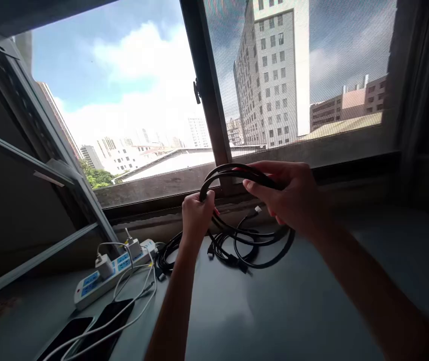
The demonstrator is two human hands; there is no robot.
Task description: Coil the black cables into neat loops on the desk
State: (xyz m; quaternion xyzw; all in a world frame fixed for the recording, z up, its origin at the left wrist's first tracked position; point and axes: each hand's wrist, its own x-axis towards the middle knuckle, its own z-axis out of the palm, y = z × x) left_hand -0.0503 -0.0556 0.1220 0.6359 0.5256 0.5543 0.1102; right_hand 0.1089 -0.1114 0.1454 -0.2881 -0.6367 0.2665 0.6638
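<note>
A thick black cable (237, 173), wound into loose loops, is held up above the table between my two hands. My left hand (196, 213) is closed round the left side of the loops, thumb on top. On the upper right, my right hand (287, 193) pinches the strands between thumb and fingers. The lower part of the loops hangs in front of another coiled black cable (222, 248) lying on the table, with a silver-tipped plug (258, 209) pointing up behind it. Left of that, partly hidden by my left forearm, sits one more black coil (165, 255).
A white power strip (114, 273) with chargers plugged in stands on the grey table (267, 321) at the left. White charging cords (139, 306) run over two dark phones (103, 326) at the front left. Behind the table is a window (210, 90) with a metal frame.
</note>
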